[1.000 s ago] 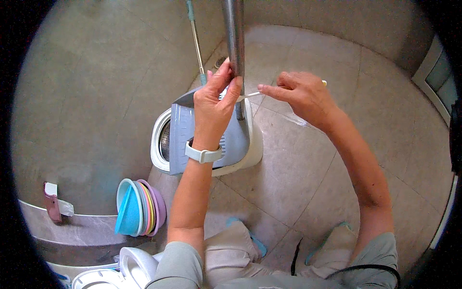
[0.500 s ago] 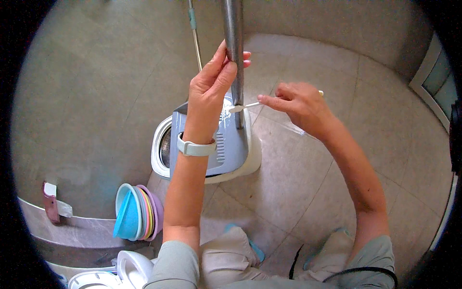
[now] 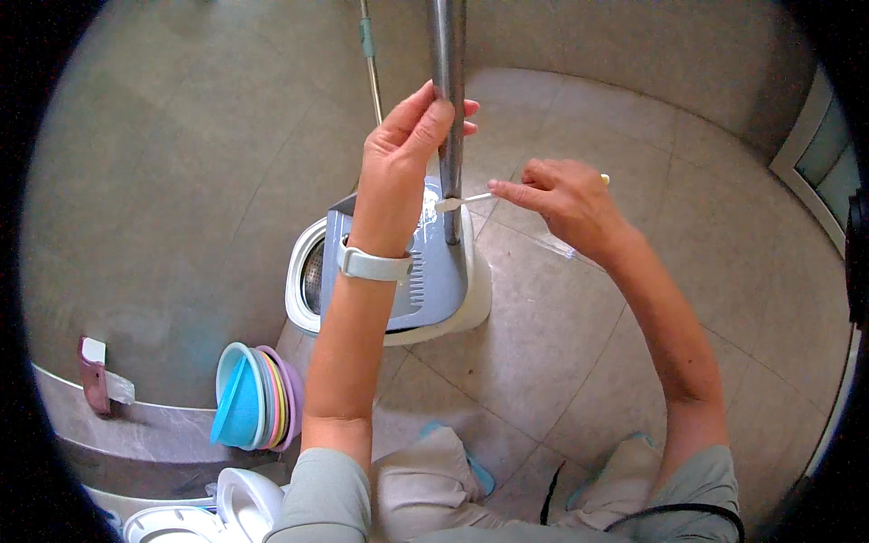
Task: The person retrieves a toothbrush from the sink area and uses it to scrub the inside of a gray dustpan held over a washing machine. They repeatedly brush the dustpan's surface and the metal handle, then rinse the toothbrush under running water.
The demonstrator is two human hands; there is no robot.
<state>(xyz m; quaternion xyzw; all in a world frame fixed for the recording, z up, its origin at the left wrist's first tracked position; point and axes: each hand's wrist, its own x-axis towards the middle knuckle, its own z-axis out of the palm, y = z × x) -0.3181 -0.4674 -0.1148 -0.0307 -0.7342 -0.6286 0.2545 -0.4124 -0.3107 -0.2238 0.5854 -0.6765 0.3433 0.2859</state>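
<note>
My left hand (image 3: 403, 145) is wrapped round a grey metal pole (image 3: 448, 45) that runs down from the top edge. A slim white stick with a small brush-like head, much like a toothbrush (image 3: 477, 196), is in my right hand (image 3: 572, 206). Its head lies against the pole's lower part, below my left hand. Under both hands stands a grey and white mop bucket (image 3: 442, 294) with a round metal spin basket at its left. A shiny white patch shows on the grey top beside the pole. My left wrist and forearm cover part of the bucket.
Nested coloured basins (image 3: 243, 412) lean at the lower left, near a white toilet seat (image 3: 176, 525). A thin mop handle (image 3: 369, 59) rises behind the bucket. A pink holder (image 3: 93, 376) sits on the left ledge. A framed door (image 3: 819, 136) is at the right.
My left hand and the pole sit slightly further right and lower in the view. The brush's head stays against the pole, with my right hand nearly where it was.
</note>
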